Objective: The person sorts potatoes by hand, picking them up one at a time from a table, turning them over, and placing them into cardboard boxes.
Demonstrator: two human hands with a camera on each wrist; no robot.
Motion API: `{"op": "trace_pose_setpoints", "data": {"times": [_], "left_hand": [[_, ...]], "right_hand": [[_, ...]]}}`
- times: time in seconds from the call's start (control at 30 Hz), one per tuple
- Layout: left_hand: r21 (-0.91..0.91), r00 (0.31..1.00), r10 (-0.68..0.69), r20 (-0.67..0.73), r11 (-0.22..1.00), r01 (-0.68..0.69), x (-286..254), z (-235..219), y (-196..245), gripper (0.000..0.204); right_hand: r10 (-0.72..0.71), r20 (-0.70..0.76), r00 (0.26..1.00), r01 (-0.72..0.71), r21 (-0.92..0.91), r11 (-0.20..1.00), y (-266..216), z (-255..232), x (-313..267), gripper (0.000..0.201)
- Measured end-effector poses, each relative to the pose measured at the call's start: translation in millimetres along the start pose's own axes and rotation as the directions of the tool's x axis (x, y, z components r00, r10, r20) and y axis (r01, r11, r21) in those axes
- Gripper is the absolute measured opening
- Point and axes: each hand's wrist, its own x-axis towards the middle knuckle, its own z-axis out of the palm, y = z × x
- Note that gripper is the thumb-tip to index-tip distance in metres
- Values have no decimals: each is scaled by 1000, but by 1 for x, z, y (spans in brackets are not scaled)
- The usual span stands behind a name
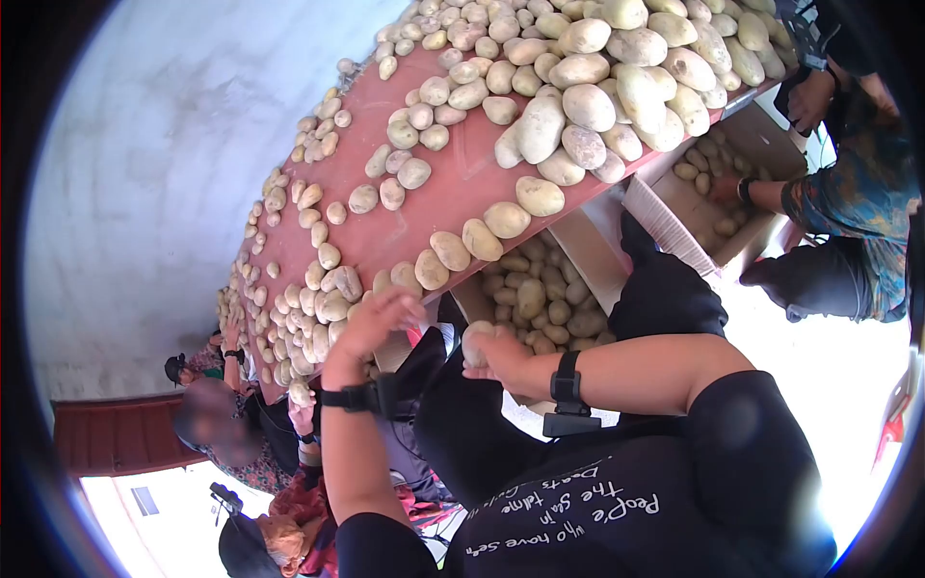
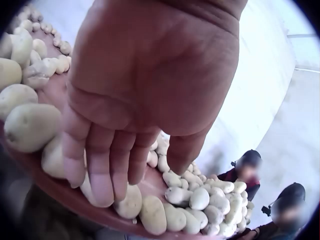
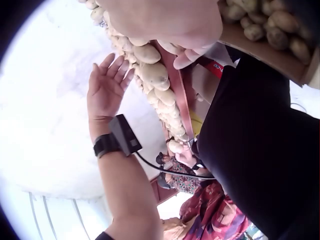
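"Filling twelve o'clock in the head view is what?"

"A red table [image 1: 462, 173], heaped with potatoes [image 1: 540, 130]. At five o'clock, a black shirt [image 1: 636, 482] reads 'People who have seen'."

"The hands?"

"Near centre, the right hand [image 1: 501, 356] grips a pale potato [image 1: 475, 346]. Toward eight o'clock, the left hand [image 1: 383, 320] is relaxed, fingers extended; both wrist views show its palm."

"More lettering?"

"The right wrist view adds white letters on a red patch [image 3: 214, 67] at one o'clock, too small to read."

Potatoes [image 1: 540, 196] look smooth and matt; the tabletop [image 1: 462, 183], smooth; the box [image 1: 665, 217], matt cardboard; the shirt [image 1: 727, 472], matt cloth.
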Motion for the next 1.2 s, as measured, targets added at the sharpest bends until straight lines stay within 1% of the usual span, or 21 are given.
{"op": "trace_pose_setpoints", "data": {"times": [0.07, 0.13, 0.2, 0.27, 0.3, 0.33, 0.37, 0.43, 0.47, 0.53, 0.6, 0.63, 0.67, 0.77, 0.83, 0.87, 0.93, 0.97, 1.07, 1.17, 1.2], "left_hand": [[-74, 993, 26, -113, 997, -34, 12, -26, 6, 31], [-160, 977, 3, -212, 986, -38, 27, -53, 14, 34], [-72, 946, 27, -323, 996, -53, 47, -70, 18, 40], [-6, 907, 34, -419, 999, -40, 66, -90, 25, 50], [169, 877, 100, -471, 985, -21, 80, -97, 24, 49], [334, 847, 167, -504, 943, 12, 98, -105, 18, 49], [331, 833, 176, -525, 944, 10, 116, -114, 5, 54], [329, 813, 190, -550, 944, 2, 155, -132, -21, 64], [478, 798, 265, -541, 878, 33, 169, -139, -27, 70], [728, 775, 405, -486, 679, 101, 188, -145, -30, 83], [813, 759, 440, -481, 548, 198, 203, -146, -28, 89], [842, 750, 455, -480, 480, 247, 208, -145, -26, 92], [823, 740, 467, -484, 531, 203, 210, -144, -25, 84], [806, 816, 427, -389, 586, 78, 234, -168, -54, 77], [820, 823, 314, -473, 499, 281, 213, -149, -22, 73], [815, 816, 259, -517, 440, 377, 201, -136, -7, 70], [754, 755, 251, -606, 483, 444, 187, -122, -3, 70], [722, 721, 248, -647, 503, 474, 181, -120, -2, 70], [648, 737, 209, -642, 663, 376, 168, -123, -21, 69], [381, 694, 79, -716, 877, 293, 147, -127, -36, 66], [239, 721, 21, -692, 950, 201, 130, -122, -32, 57]], "right_hand": [[-109, -49, 993, 110, 10, 994, 11, -28, 28, 37], [-66, -229, 971, 135, 303, 943, 2, -27, 31, 38], [24, -102, 995, -6, 167, 986, 25, -42, 41, 37], [87, 82, 993, -72, -173, 982, 32, -27, 39, 35], [126, 179, 976, -41, -415, 909, 22, -13, 18, 34], [198, 240, 950, -87, -405, 910, 8, 0, -2, 24], [266, 292, 919, -137, -396, 908, -2, 8, -11, 20], [314, 418, 853, -35, -554, 832, -7, 10, 0, 24], [260, 427, 866, 54, -596, 801, -3, 10, 7, 25], [285, 361, 888, 69, -717, 693, -12, 12, 15, 27], [283, 306, 909, 83, -798, 597, -22, 11, 18, 28], [243, 325, 914, 101, -762, 640, -21, 10, 21, 28], [204, 342, 917, 119, -726, 677, -17, 9, 23, 27], [151, 365, 919, 166, -702, 693, -19, 7, 25, 26], [139, 382, 914, 188, -700, 689, -15, 6, 26, 27], [194, 362, 912, 149, -732, 665, -16, 6, 26, 28], [297, 316, 901, 76, -789, 609, -21, 7, 24, 30], [297, 314, 902, 80, -796, 599, -20, 7, 24, 29], [288, 320, 903, 101, -808, 581, -18, 7, 26, 28], [264, 338, 903, 106, -773, 626, -14, 7, 23, 25], [232, 358, 904, 124, -742, 659, -14, 7, 23, 23]]}}
